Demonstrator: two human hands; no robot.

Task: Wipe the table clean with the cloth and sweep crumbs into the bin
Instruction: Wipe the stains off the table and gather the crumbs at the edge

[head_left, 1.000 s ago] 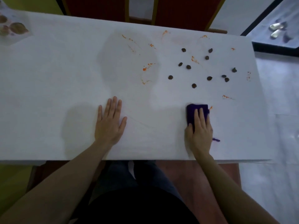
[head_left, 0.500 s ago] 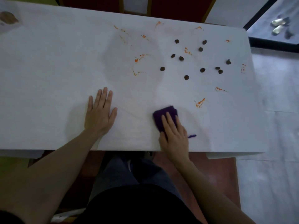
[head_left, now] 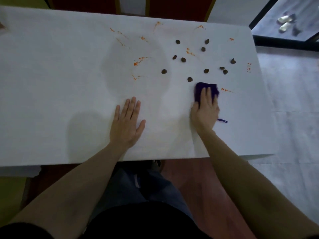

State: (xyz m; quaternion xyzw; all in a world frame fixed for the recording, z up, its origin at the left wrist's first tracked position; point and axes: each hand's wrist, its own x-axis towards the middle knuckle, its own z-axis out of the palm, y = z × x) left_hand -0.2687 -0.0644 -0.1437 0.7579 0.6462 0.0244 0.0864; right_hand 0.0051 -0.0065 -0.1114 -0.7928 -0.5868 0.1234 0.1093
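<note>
Your right hand (head_left: 205,111) presses flat, fingers straight, on the purple cloth (head_left: 206,89), which lies on the white table (head_left: 51,83) toward its right end, about midway between the near and far edges. Your left hand (head_left: 126,123) rests open, palm down, near the near edge. Dark crumbs (head_left: 189,79) lie scattered just beyond the cloth toward the far right corner, among orange smears (head_left: 226,90).
</note>
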